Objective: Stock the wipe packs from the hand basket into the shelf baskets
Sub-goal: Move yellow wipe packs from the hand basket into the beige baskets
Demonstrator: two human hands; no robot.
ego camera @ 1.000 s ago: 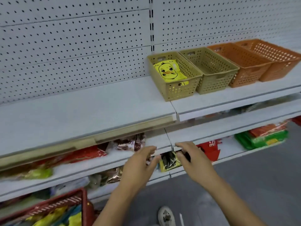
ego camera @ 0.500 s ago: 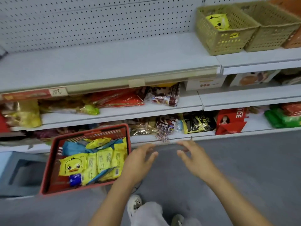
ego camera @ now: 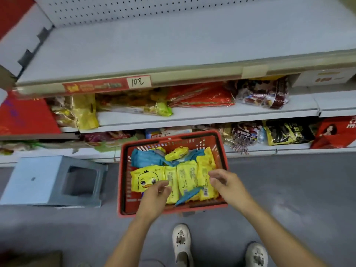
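On the floor tight against the bottom shelf, the red hand basket [ego camera: 121,176] sits straight ahead of the person's shoes [ego camera: 181,240], probably parked there so both hands can work. It holds the wipe packs [ego camera: 187,178]: a row of yellow ones on edge, a duck-face pack [ego camera: 144,179] lying flat at the left end, blue packs [ego camera: 146,158] behind. Left hand [ego camera: 154,197] hovers over the duck-face pack, fingers loosely curled, gripping nothing; can't tell if the tips touch the film. Right hand [ego camera: 229,185] is over the right end of the row, fingers apart and half bent, also empty. The two hands bracket the row, which reads as a setup to scoop several packs in one go. The on-edge packs should lift as a block if squeezed from both ends, though the slick wrap may slip. Shelf baskets are out of view. The top shelf [ego camera: 173,45] shows only bare board here, a grey step stool [ego camera: 52,182] to the left.
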